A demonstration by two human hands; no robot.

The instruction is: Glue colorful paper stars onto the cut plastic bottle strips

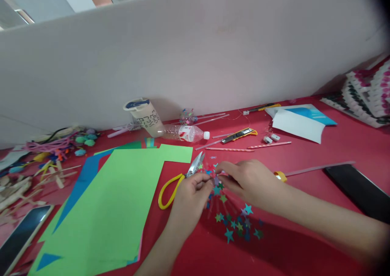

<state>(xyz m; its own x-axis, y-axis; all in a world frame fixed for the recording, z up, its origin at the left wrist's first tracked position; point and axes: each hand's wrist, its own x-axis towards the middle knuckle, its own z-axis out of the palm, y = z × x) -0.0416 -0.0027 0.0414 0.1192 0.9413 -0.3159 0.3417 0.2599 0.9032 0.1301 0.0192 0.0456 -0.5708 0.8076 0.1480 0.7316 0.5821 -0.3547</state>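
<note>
Fingers [210,179] of both hands pinching purple star [216,181], between fingertips

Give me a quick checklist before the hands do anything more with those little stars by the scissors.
1. Both hands in view: ok, left hand and right hand meet over the red table.
2. Star pinched between the fingertips: cannot tell, too small.
3. Scissors out of the hands: ok, lying beside the left hand, blades apparently shut.
4. Loose stars within reach: ok, scattered just below the hands.
5. Green paper clear of the stars: ok, off to the left.
</note>
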